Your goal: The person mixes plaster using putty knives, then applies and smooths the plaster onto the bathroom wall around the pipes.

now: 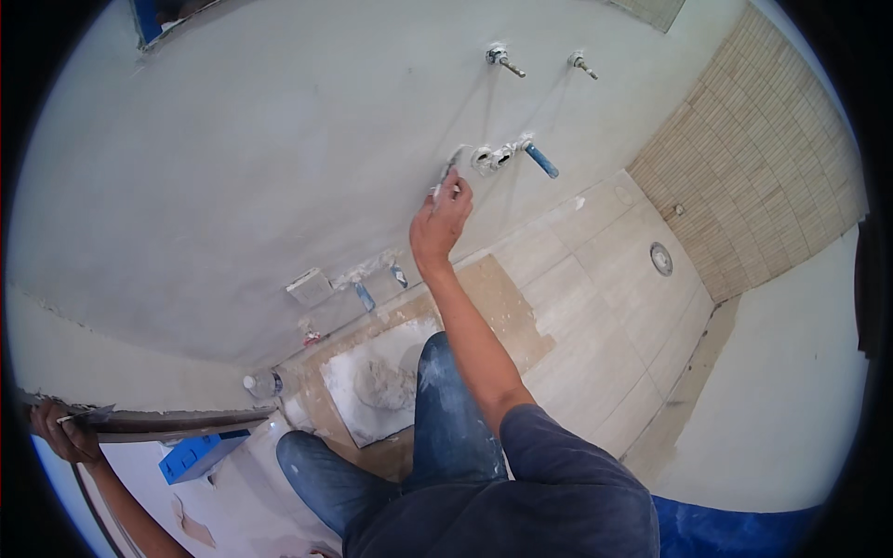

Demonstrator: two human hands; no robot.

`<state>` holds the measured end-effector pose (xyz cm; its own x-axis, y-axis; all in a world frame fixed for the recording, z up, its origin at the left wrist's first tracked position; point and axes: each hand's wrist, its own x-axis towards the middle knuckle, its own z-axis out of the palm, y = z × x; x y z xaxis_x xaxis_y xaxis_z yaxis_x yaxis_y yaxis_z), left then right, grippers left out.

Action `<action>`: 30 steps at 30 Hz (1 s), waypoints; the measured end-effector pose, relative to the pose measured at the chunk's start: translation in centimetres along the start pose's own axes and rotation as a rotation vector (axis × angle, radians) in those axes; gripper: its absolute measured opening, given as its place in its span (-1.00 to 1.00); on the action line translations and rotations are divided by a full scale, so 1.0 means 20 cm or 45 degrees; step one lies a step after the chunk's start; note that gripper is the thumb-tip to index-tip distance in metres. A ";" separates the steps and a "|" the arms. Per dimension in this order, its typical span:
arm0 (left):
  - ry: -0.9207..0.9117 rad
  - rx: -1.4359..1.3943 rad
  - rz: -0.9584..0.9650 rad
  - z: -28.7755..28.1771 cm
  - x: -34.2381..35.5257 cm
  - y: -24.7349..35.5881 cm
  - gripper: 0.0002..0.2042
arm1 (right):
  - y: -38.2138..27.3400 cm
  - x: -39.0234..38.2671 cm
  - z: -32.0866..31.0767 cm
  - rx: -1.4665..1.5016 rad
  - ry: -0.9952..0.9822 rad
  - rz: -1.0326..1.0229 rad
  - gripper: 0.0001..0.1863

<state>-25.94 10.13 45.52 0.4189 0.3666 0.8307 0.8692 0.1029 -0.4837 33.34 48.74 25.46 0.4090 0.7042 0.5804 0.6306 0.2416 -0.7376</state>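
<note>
My right hand [439,228] reaches up to the grey plastered wall [242,158], its fingers closed round a small putty knife [451,167]. The blade meets the wall just left of the round pipe openings [482,160], with white plaster around them. At the far left, my left hand [67,435] is closed around the handle of a wider putty knife [88,415]. Its blade points right, beside the edge of the wall opening. Below my right forearm, a white board [339,386] bears a heap of pale plaster [389,383], next to my bent knees.
Metal pipe stubs [510,65] and a blue pipe [541,161] jut from the wall. Lower down are short blue pipes [365,298]. A plastic bottle [263,383] and a blue box [200,456] sit at left. Cardboard [507,312] covers floor tiles; a round drain [660,259] lies right.
</note>
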 end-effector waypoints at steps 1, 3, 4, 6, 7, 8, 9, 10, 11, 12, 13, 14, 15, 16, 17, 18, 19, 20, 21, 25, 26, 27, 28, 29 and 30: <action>-0.005 0.021 0.001 -0.01 -0.01 -0.02 -0.57 | -0.03 -0.03 -0.02 -0.011 -0.046 -0.044 -0.43; -0.006 0.046 0.002 -0.02 -0.02 -0.03 -0.57 | -0.05 -0.09 -0.09 0.057 -0.130 -0.091 -0.45; -0.005 0.038 -0.001 -0.02 -0.01 -0.03 -0.56 | -0.05 -0.11 -0.12 0.125 -0.213 -0.136 -0.47; 0.005 0.029 -0.004 0.00 -0.01 -0.03 -0.56 | 0.02 -0.06 -0.16 0.174 -0.121 -0.139 -0.49; 0.006 0.012 -0.006 0.01 -0.01 -0.04 -0.56 | 0.06 -0.03 -0.17 0.223 -0.033 -0.140 -0.51; 0.004 -0.011 -0.007 0.02 -0.01 -0.03 -0.56 | 0.08 0.02 -0.16 0.268 0.076 -0.114 -0.50; 0.002 -0.012 -0.006 0.02 -0.01 -0.02 -0.56 | 0.06 0.08 -0.17 0.267 0.075 -0.111 -0.50; 0.003 0.000 -0.007 0.01 -0.01 -0.01 -0.56 | 0.04 0.14 -0.19 0.263 0.019 -0.021 -0.50; 0.007 0.014 -0.009 0.01 0.00 0.00 -0.57 | 0.01 0.18 -0.20 0.261 -0.035 0.066 -0.50; 0.009 0.015 -0.009 0.01 0.01 0.00 -0.57 | 0.00 0.18 -0.20 0.262 -0.034 0.065 -0.50; 0.005 0.019 -0.007 0.01 0.01 0.01 -0.57 | -0.02 0.18 -0.19 0.225 -0.051 0.136 -0.50; 0.001 0.027 -0.007 0.00 0.02 0.01 -0.56 | -0.04 0.19 -0.18 0.190 -0.070 0.205 -0.49; 0.002 0.030 -0.010 0.00 0.02 0.01 -0.56 | -0.06 0.18 -0.18 0.192 -0.071 0.201 -0.49; 0.007 0.037 -0.006 0.00 0.02 0.02 -0.56 | -0.08 0.16 -0.17 0.251 -0.052 0.215 -0.49; 0.014 0.042 -0.001 0.00 0.02 0.02 -0.56 | -0.09 0.15 -0.18 0.309 -0.032 0.230 -0.48; 0.015 0.043 -0.004 0.00 0.01 0.01 -0.56 | -0.08 0.16 -0.16 0.309 -0.032 0.227 -0.48; 0.010 0.037 0.001 0.00 0.01 0.00 -0.56 | -0.06 0.16 -0.15 0.363 0.028 0.270 -0.48; 0.004 0.030 0.007 0.00 0.00 0.00 -0.55 | -0.06 0.18 -0.14 0.417 0.087 0.314 -0.48; 0.003 0.032 0.004 0.00 0.00 0.00 -0.55 | -0.05 0.19 -0.13 0.417 0.085 0.311 -0.48; -0.014 0.052 0.001 -0.01 0.00 0.01 -0.53 | 0.01 0.25 -0.10 0.370 0.035 0.364 -0.49; -0.014 0.047 0.011 -0.01 0.01 0.00 -0.53 | 0.04 0.26 -0.08 0.398 0.020 0.423 -0.48; -0.013 0.047 0.007 -0.01 0.00 0.00 -0.53 | 0.08 0.26 -0.05 0.397 0.020 0.419 -0.48; -0.023 0.026 0.016 -0.01 -0.01 -0.02 -0.53 | 0.12 0.26 -0.03 0.409 0.057 0.367 -0.49; -0.035 0.006 0.026 -0.01 -0.01 -0.02 -0.53 | 0.13 0.26 -0.01 0.421 0.092 0.316 -0.49; -0.035 0.007 0.022 -0.01 -0.01 -0.01 -0.53 | 0.15 0.25 0.00 0.421 0.091 0.313 -0.49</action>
<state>-26.21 9.92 45.52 0.4263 0.3934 0.8145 0.8605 0.1013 -0.4993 37.31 53.02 26.24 0.5727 0.7225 0.3873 0.2677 0.2818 -0.9214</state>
